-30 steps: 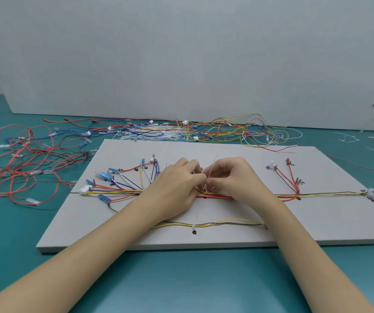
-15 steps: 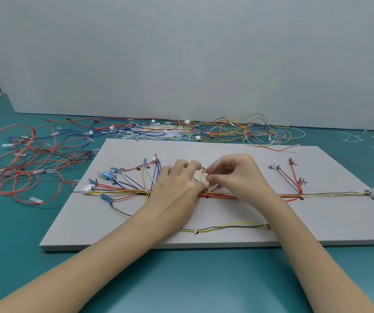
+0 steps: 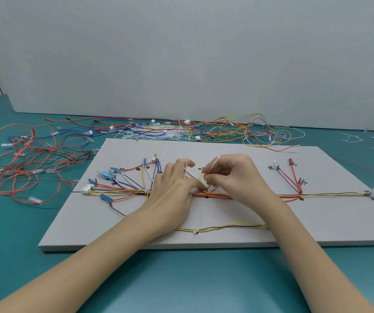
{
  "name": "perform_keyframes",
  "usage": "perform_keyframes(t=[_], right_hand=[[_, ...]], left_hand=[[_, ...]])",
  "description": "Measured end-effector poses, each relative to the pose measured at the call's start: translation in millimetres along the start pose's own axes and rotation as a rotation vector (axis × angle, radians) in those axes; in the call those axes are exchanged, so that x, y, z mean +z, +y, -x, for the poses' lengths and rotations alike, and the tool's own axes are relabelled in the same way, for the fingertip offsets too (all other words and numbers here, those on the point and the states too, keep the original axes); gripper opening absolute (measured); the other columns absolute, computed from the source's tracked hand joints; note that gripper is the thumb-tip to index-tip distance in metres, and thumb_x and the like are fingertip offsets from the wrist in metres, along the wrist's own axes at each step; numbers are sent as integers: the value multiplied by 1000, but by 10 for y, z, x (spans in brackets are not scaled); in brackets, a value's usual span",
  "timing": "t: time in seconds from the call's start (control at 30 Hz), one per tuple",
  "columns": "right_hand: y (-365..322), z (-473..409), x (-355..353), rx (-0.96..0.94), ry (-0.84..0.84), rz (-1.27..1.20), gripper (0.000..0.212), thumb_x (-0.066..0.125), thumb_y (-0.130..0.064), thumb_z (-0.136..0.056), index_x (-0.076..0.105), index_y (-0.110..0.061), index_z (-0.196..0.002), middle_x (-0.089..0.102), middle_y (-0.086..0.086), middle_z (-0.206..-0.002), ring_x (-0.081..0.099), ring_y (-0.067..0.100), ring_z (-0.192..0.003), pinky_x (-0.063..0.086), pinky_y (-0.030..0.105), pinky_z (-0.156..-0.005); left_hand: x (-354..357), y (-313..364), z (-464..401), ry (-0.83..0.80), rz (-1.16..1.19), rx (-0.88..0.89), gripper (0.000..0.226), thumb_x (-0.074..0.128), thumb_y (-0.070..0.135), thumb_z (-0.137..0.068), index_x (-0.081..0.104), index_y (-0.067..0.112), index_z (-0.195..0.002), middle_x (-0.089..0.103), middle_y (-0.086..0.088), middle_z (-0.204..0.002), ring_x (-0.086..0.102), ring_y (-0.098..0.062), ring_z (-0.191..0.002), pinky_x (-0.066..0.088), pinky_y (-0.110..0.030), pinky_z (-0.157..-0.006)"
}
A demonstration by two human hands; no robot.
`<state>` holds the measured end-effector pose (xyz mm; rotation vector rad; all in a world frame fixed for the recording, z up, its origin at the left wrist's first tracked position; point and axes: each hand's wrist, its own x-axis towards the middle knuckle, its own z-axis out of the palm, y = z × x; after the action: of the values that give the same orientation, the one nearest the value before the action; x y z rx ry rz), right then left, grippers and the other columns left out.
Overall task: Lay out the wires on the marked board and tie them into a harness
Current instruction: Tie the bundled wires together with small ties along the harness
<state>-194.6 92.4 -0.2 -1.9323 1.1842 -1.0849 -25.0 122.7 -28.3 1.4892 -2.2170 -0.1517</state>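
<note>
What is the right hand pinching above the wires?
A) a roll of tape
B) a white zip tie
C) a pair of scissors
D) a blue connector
B: the right hand pinches a thin white zip tie that sticks up over the wire bundle on the board, while the left hand presses the wires down.

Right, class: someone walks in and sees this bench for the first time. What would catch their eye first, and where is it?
Probably the two hands meeting mid-board: the right hand pinches a white cable tie over the bundled wires, while the left hand presses the bundle down. Next, the fan of blue-tipped wires on the left of the grey board, and the tangle of loose red wires on the teal table at far left.
</note>
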Motion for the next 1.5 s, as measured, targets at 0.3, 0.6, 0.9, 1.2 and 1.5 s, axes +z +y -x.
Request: perform_keyframes(t=[0.3, 0.6, 0.9, 1.2, 1.5], right_hand=[[50, -18, 4, -36, 26, 43, 38, 67, 12, -79, 64, -25, -68, 71, 13, -79, 66, 21, -61, 58, 40, -64], [52, -21, 23, -71, -37, 239, 20, 65, 12, -79, 70, -7, -74, 73, 9, -84, 63, 14, -64, 56, 39, -71], [-22, -63, 110, -185, -124, 447, 18, 61, 7, -79, 72, -4, -88, 73, 10, -76, 65, 26, -73, 52, 39, -70], [-65, -157, 5, -38, -151, 232, 15, 73, 12, -71, 77, -2, -77, 73, 9, -71, 67, 15, -59, 58, 36, -65], [-218, -311, -14, -80, -357, 414, 15, 72, 5, -74, 79, -7, -79, 73, 7, -69, 66, 16, -63, 54, 35, -62]], left_hand=[[71, -19, -45, -14, 158, -123, 52, 37, 1, -90, 67, 41, -104, 31, 9, -136, 23, -8, -121, 14, -25, -87], [0, 23, -160, -117, 277, -307, 57, 36, -3, -85, 62, 48, -87, 35, 16, -116, 24, -7, -127, 9, -20, -75], [-67, 6, -208, -177, 350, -364, 54, 39, -1, -85, 63, 48, -82, 45, 13, -134, 30, -15, -131, 17, -28, -103], [-39, -28, -268, -204, 485, -402, 55, 38, -5, -79, 69, 40, -75, 50, 2, -134, 38, -24, -131, 29, -43, -112], [-57, -120, -345, -308, 566, -557, 44, 40, 0, -84, 65, 20, -114, 55, -13, -132, 48, -33, -124, 38, -45, -108]])
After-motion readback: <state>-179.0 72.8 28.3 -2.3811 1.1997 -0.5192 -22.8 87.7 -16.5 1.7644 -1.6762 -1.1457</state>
